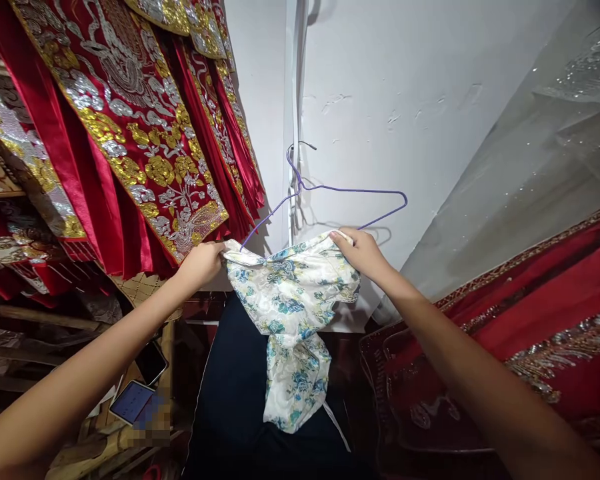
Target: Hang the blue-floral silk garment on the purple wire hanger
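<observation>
A white garment with blue and green flowers (pixel 290 300) hangs between my hands, its lower part draped down over my dark-clothed lap. My left hand (pixel 205 263) is closed on the left end of its top edge. The right end of that edge is pinched in my right hand (pixel 357 250), thumb on top. Just behind the garment, a purple wire hanger (pixel 350 190) hangs by its hook at a white upright pole (pixel 293 87). The hanger's lower part is hidden behind the cloth, and I cannot tell whether the cloth is attached to it.
Red garments with gold and silver embroidery (pixel 155 140) hang at the left. Below them, a phone with a lit screen (pixel 133 400) lies on a wooden surface. A white wall (pixel 380 80) stands ahead. On the right are sheer plastic (pixel 460 220) and red beaded fabric (pixel 555 313).
</observation>
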### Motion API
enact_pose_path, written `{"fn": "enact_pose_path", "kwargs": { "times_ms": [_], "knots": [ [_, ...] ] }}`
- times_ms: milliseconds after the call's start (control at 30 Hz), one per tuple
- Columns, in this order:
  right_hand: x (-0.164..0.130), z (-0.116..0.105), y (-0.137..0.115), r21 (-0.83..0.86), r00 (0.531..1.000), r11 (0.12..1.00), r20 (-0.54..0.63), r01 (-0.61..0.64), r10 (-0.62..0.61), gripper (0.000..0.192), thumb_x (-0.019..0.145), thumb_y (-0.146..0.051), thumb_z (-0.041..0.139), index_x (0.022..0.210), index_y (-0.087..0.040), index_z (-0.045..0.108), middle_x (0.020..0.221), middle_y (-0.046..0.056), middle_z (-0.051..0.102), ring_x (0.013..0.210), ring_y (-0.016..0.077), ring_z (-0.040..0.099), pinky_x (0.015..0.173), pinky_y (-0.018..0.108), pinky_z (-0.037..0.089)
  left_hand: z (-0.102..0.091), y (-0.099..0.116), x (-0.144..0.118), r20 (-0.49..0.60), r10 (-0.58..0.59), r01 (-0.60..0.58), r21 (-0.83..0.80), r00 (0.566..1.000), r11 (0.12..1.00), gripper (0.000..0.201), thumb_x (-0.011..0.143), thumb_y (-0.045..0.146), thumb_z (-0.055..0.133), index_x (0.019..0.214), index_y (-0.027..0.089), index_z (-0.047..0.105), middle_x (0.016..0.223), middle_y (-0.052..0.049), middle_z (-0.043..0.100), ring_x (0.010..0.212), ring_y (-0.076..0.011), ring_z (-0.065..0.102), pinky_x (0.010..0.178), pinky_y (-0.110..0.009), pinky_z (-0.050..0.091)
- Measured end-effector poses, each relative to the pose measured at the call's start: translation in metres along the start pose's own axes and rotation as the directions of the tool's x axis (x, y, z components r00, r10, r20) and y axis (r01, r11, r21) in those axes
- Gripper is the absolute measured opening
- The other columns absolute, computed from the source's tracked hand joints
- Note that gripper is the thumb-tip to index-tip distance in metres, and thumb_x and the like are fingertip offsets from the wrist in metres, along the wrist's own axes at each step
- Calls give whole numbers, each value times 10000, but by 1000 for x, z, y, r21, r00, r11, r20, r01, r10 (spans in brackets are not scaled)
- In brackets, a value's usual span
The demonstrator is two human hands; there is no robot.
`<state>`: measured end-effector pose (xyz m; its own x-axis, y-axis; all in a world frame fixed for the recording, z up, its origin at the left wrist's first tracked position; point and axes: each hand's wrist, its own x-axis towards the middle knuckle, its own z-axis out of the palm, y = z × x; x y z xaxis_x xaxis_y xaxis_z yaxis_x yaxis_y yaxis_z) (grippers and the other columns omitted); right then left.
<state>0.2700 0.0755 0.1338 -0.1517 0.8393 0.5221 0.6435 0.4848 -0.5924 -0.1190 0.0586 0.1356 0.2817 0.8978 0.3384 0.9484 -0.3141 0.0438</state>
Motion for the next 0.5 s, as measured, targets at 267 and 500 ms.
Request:
{"fn": "enact_pose_path", "kwargs": {
  "times_ms": [267,500],
  "knots": [
    [-21,14,-31,85,995,996,95,4,-12,433,984,-513,465,692,-208,373,648,-36,356,624,129,364,600,276,271,-31,46,36,-350,57,-175,-314,935,933,322,869,171,498,1074,175,746,1071,-77,765,963,-252,705,923,-351,513],
    [-27,9,-48,99,979,994,192,42,-61,319,971,-503,490,874,-216,589,819,9,595,725,175,525,661,295,384,-12,51,88,-384,44,-275,-571,922,773,336,906,192,468,1167,132,671,1135,-107,721,1034,-222,673,916,-331,518]
  ]
}}
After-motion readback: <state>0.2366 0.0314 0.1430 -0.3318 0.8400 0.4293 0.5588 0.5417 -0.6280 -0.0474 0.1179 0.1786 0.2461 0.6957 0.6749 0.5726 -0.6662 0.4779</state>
